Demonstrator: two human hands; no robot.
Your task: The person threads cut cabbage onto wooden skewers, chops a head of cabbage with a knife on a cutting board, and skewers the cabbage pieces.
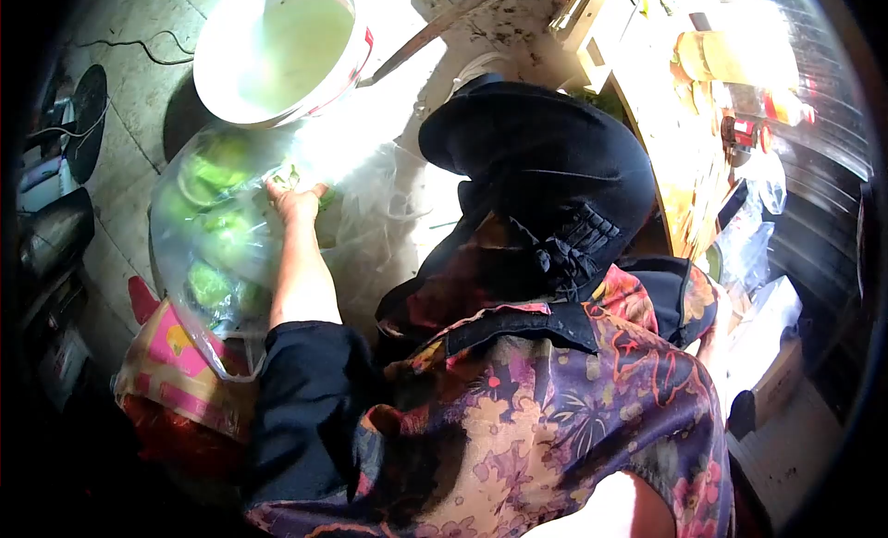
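Note:
My left hand (297,203) reaches forward to a clear plastic bag (356,214). Its thumb and fingers curve around a small pale-green vegetable piece (289,176), whose exact kind I cannot make out. Several round green vegetables (211,284) show blurrily through the bag's left side. Of my right hand (718,339), only a sliver of skin shows beyond the floral sleeve on the right; its fingers are hidden.
A white bucket (205,71) stands behind the bag. At lower left sits a pink-and-tan cardboard box (176,362). A wooden table (661,122) on the right carries bottles (786,107). My dark-clad knee (564,149) fills the middle.

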